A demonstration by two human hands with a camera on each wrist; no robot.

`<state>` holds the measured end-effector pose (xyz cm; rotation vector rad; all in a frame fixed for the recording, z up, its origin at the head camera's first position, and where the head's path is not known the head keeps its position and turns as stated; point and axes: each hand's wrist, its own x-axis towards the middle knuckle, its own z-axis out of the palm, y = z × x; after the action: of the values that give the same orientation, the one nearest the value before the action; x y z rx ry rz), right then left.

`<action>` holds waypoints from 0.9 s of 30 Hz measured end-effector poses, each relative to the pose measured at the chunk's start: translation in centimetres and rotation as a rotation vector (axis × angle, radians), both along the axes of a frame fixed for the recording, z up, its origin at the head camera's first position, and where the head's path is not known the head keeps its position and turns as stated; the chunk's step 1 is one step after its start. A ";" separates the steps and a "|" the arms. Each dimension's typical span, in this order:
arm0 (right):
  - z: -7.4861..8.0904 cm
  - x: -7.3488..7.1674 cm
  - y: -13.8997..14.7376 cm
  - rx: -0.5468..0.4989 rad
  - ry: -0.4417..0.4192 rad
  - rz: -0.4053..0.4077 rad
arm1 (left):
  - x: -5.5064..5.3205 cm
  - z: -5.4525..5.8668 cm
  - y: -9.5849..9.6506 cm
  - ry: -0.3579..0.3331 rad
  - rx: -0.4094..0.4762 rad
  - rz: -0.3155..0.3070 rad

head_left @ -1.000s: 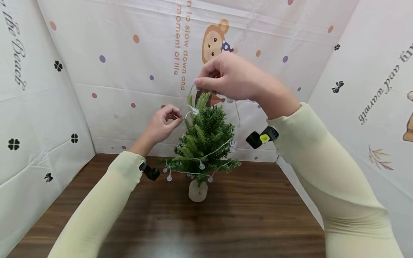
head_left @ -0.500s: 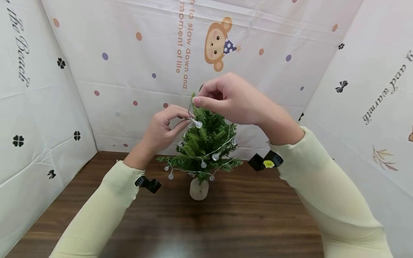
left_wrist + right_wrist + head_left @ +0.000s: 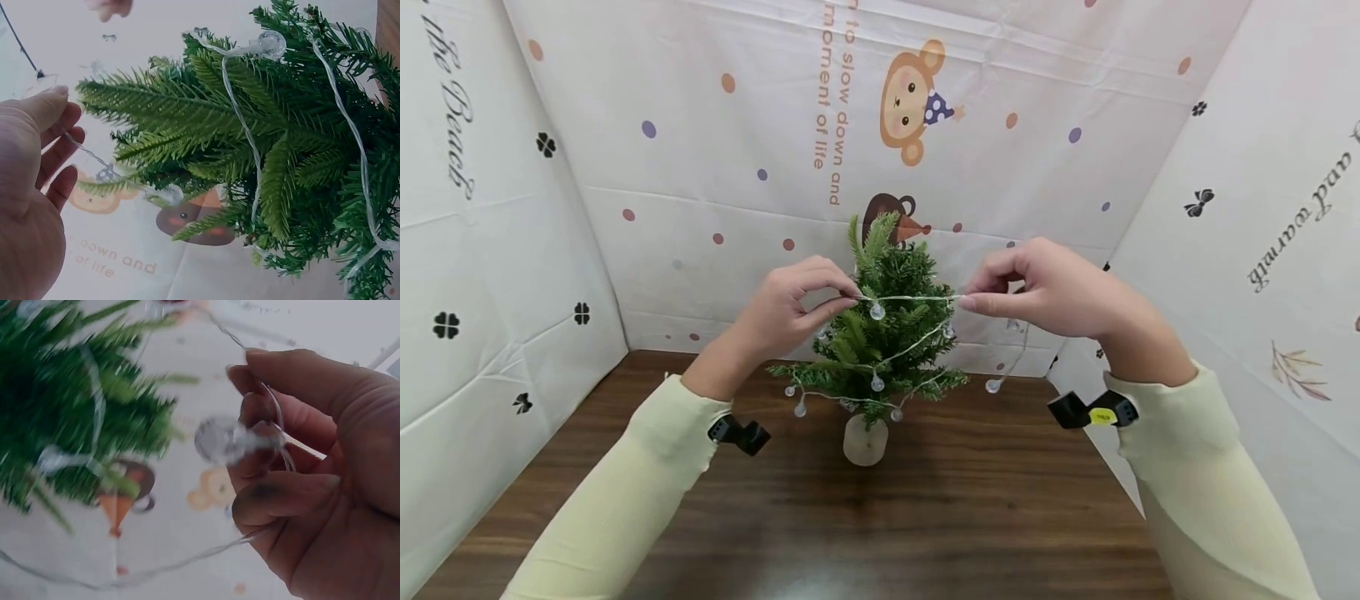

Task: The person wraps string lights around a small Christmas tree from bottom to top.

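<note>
A small green artificial Christmas tree [image 3: 895, 333] stands upright on a pale round base [image 3: 865, 440]. A clear string light [image 3: 917, 297] with round bulbs winds about its branches. My left hand [image 3: 801, 304], at the tree's left side, pinches the wire between thumb and fingers. On the right, my right hand [image 3: 1037, 287] pinches the same wire, so a stretch runs nearly level across the front of the upper tree. A bulb [image 3: 877, 311] hangs from it near the left fingertips. In the right wrist view, the wire passes through the curled fingers, with a bulb [image 3: 219, 440] beside them.
The tree stands on a dark wooden table [image 3: 925, 517]. Printed white cloth walls [image 3: 685, 167] enclose the back and sides. A loose end of the string with a bulb [image 3: 993, 386] dangles below the right hand.
My right hand has come down from above the treetop and moved right, drawing the wire across the front. My left hand has moved slightly right and down, to the branches.
</note>
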<state>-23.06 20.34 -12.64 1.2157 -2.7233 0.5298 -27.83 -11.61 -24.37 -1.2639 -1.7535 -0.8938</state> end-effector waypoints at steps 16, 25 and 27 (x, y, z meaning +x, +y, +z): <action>-4.9 -5.2 8.1 -0.020 0.075 -0.166 | 0.9 0.7 1.7 0.144 -0.138 0.128; -5.4 -7.7 9.0 -0.103 -0.095 -0.380 | 1.5 1.4 3.0 0.263 -0.192 0.251; -5.4 -8.5 9.0 -0.137 -0.156 -0.406 | 1.5 1.6 3.3 0.269 -0.217 0.260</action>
<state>-31.54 29.35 -18.07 0.5869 -2.8900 0.7645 -26.28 -8.34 -22.77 -1.1928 -1.7777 -0.3740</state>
